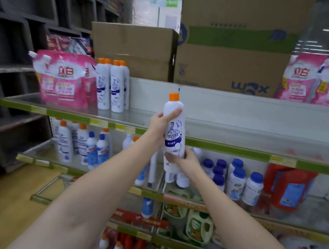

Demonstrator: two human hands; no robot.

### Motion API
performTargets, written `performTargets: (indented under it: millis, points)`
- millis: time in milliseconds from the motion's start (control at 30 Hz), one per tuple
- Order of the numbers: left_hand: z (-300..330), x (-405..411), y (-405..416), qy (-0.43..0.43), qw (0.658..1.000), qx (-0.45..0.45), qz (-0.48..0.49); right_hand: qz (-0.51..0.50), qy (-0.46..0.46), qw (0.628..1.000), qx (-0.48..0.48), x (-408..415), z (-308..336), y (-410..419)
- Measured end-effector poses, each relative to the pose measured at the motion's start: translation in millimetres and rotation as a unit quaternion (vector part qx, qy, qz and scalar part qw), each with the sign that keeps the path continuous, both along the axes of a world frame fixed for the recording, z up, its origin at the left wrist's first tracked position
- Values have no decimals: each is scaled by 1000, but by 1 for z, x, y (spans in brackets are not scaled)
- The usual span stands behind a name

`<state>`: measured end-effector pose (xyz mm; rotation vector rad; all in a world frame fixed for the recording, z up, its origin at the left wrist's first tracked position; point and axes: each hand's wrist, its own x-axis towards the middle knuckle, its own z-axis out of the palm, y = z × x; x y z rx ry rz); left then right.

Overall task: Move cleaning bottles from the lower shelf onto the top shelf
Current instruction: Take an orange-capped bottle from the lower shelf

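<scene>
I hold a white cleaning bottle (pixel 174 129) with an orange cap upright in front of the shelves. My left hand (pixel 160 124) grips its upper body, thumb across the front. My right hand (pixel 184 160) grips its lower part. The bottle hangs at the height of the top shelf's green front edge (pixel 227 147). Several matching orange-capped bottles (pixel 112 86) stand on the top shelf at the left. More orange-capped bottles (pixel 66 143) stand on the lower shelf (pixel 41 162), partly hidden by my arms.
Pink detergent pouches (pixel 63 80) sit left of the top-shelf bottles, and more pink pouches (pixel 320 79) at the far right. Cardboard boxes (pixel 233 46) stand behind. Blue-capped bottles (pixel 234 179) and red pouches (pixel 288 186) fill the lower shelf. Dark racks line the left aisle.
</scene>
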<state>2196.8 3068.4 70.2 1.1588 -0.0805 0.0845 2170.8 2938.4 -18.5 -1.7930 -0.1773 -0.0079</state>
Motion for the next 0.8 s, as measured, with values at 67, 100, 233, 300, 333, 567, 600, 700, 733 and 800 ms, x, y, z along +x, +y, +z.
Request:
performTargets:
  millis: [67, 100, 233, 300, 333, 567, 600, 700, 733, 800]
  points:
    - [14, 9, 27, -9, 1000, 1, 14, 5, -24, 1000, -8, 13, 11, 29]
    - [21, 13, 41, -14, 1000, 3, 17, 7, -33, 999, -13, 20, 16, 44]
    - [41, 35, 100, -31, 999, 14, 16, 6, -53, 998, -35, 53, 34, 108]
    - [49, 47, 132, -40, 999, 24, 15, 8, -45, 999, -26, 66, 40, 140]
    - [54, 53, 148, -45, 998, 35, 16, 11, -39, 999, -17, 73, 43, 155]
    - [78, 99, 244, -102, 991, 75, 35, -10, -53, 999, 10, 131, 62, 259]
    - [80, 107, 257, -109, 990, 82, 39, -10, -53, 998, 12, 137, 66, 272]
    - [84, 126, 291, -117, 987, 97, 53, -24, -63, 998, 6, 158, 72, 310]
    - [83, 132, 300, -119, 986, 98, 60, -32, -70, 997, 2, 166, 72, 321]
    - [81, 147, 318, -126, 985, 94, 75, -51, -81, 995, -13, 181, 71, 341]
